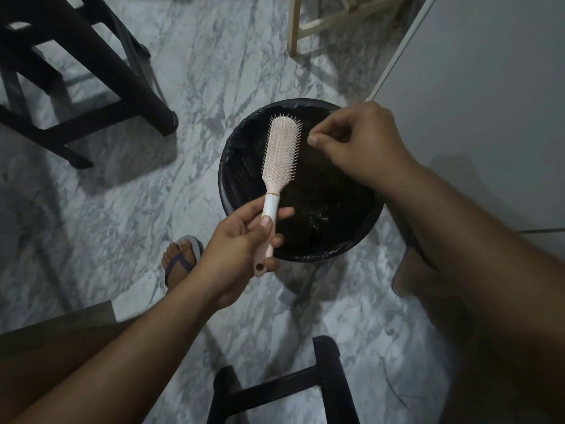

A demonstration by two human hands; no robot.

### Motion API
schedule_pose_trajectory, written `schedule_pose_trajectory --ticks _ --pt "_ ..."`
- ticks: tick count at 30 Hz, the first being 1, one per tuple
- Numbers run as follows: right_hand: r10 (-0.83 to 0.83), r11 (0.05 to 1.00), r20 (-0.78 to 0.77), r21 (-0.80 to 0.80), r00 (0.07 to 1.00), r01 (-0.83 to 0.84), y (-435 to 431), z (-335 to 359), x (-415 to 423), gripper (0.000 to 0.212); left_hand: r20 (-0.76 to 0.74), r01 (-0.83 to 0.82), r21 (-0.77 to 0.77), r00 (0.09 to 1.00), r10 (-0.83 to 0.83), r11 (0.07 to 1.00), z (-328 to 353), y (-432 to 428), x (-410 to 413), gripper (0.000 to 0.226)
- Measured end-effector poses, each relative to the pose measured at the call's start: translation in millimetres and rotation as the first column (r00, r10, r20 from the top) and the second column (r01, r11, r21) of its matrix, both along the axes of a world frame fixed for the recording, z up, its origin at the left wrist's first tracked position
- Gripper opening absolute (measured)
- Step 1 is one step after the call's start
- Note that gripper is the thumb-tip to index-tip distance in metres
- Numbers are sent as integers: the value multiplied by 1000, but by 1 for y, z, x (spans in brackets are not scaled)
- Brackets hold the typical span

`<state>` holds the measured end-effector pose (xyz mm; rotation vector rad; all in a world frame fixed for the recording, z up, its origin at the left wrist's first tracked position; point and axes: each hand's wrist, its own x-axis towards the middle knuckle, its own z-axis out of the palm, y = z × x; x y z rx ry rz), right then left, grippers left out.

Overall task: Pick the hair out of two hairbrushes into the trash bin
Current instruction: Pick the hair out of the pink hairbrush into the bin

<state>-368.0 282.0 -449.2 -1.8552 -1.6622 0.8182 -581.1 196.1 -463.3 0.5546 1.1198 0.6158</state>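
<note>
A pink hairbrush (281, 148) with a white band on its handle is held bristles up over the round black trash bin (227, 185), which has a dark liner. My left hand (241, 243) grips the brush by its handle. My right hand (357, 142) hovers over the bin just right of the brush head, with thumb and forefinger pinched together. Fine strands of hair seem to run from that pinch toward the bristles, though they are too thin to be sure. Only one hairbrush is in view.
A dark wooden stool (91, 84) stands at the upper left and a pale wooden frame (308, 26) at the top. A black chair frame (293, 387) sits below. A white cabinet (474, 102) rises on the right. My sandaled foot (180, 258) rests on the marble floor.
</note>
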Motion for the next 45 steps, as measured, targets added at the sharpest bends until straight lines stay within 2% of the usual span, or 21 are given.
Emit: schedule_pose_trajectory --ticks 2,8,13,18,22,26,27,31,33,35,38,40,45 --pt "10 1000 37 7 999 -10 -5 -6 -4 10 -4 0 2 1000 0 1000 0 1 0 34" --pt "29 990 7 138 1000 -30 -9 -8 -15 10 -47 57 30 997 -55 998 -1 -3 0 34" --pt "24 985 122 166 992 -44 -4 -8 -11 16 -105 112 102 989 -101 988 -3 -5 0 38" --pt "116 984 248 104 962 -145 -5 -7 -10 32 -119 132 119 986 -118 984 -3 -7 -1 39" --pt "141 988 222 32 965 -152 -1 -4 -6 25 -108 150 107 984 -138 983 -5 -10 -2 39" --pt "118 990 233 45 965 -132 -1 -10 -9 23 -41 125 55 992 -123 991 -6 -11 0 39" --pt "108 990 212 66 971 -125 -2 -10 -10 23 -3 108 24 994 -108 994 -5 -11 1 38" --pt "-26 973 -75 229 997 42 5 7 -10 21 92 64 -85 994 -56 994 -5 -11 5 36" --pt "-67 956 -127 277 990 100 10 15 -4 20 109 49 -100 993 -38 994 -4 -9 4 36" --pt "-42 968 -123 240 992 70 8 16 3 18 131 26 -116 991 -10 993 -3 -5 3 37" --pt "113 991 31 73 993 -115 -5 7 2 13 172 -8 -151 985 34 989 -3 0 2 38" --pt "193 981 70 6 979 -193 -13 0 -6 15 203 -16 -168 978 51 986 -4 1 3 39" --pt "222 974 87 17 971 -225 -17 -4 -15 21 223 17 -173 975 22 985 0 -2 4 38"
